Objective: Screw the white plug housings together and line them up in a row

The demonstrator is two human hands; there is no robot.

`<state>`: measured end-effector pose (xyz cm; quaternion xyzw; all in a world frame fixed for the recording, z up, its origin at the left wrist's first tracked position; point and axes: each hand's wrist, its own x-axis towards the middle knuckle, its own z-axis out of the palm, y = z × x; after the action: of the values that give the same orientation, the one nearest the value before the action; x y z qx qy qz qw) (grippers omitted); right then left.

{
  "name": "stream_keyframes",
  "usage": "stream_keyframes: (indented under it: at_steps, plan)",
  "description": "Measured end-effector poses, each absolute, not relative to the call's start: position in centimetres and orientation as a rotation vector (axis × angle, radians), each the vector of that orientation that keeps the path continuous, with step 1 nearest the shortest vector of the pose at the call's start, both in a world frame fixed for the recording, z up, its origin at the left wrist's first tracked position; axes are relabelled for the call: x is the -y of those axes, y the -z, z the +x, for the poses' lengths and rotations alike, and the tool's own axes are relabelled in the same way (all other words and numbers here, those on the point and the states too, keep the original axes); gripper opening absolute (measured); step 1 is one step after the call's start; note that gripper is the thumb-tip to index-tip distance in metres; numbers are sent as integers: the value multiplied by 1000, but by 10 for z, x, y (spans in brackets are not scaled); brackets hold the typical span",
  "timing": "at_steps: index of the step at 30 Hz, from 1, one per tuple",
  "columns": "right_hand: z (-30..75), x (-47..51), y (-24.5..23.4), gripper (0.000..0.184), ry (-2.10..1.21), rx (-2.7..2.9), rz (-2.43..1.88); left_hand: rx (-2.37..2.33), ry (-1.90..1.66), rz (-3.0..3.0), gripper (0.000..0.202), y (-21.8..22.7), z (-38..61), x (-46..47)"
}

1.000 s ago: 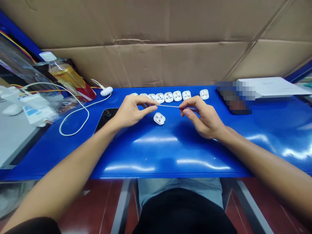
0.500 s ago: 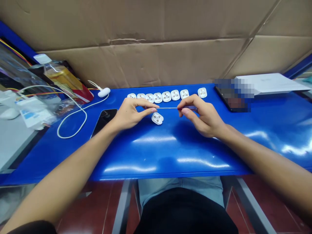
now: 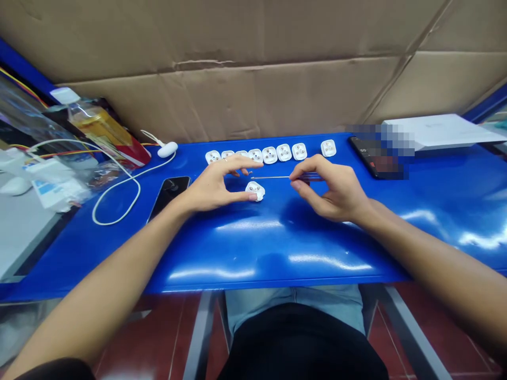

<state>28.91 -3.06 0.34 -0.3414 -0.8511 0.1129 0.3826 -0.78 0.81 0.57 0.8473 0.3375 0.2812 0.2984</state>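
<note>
Screwdriver work over a white plug part, seen from above. The right hand (image 3: 335, 191) pinches the handle of a slim screwdriver (image 3: 273, 177) between thumb and fingers, the shaft lying roughly level and pointing toward the left hand (image 3: 214, 184). The left hand is spread, thumb well apart from the fingers; the thumb's end overlaps the near edge of the plug part (image 3: 259, 191), though contact cannot be confirmed from this angle. The plug part rests on the blue counter (image 3: 277, 253), just below the screwdriver's tip in the view, its inner side with metal fittings facing up. A small dark speck (image 3: 251, 172) beside the tip may be a screw; it is too small to tell.

Behind, a row of similar white parts (image 3: 270, 154) runs along the back of the counter, partly hidden by the left fingers; a single white part (image 3: 328, 148) sits apart at its right.

Step in hand, as judged: readying the tool and the plug part, since the shaft is not yet upright over a fitting. The next move would seem to call for the left hand to close on the plug part's sides and steady it, and for the right hand to tilt the screwdriver tip-down, in line with a fitting, without knocking the part askew.
</note>
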Motion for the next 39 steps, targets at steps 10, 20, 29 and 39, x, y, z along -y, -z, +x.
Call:
stream_keyframes:
  at_steps: [10,20,29,39]
  plan:
    - [287,32,-9,12,-208,2356,-692,-1011,-518,2406,53,-2,-6,-7]
    - [285,30,-6,11,-142,2368,-628,-1000,-546,2478,51,-2,-4,-6]
    - [286,30,-6,10,-155,2382,-649,-972,-559,2475,51,-2,-4,-6]
    - [286,30,-6,11,-147,2379,-635,-981,-547,2449,51,-1,-4,-7]
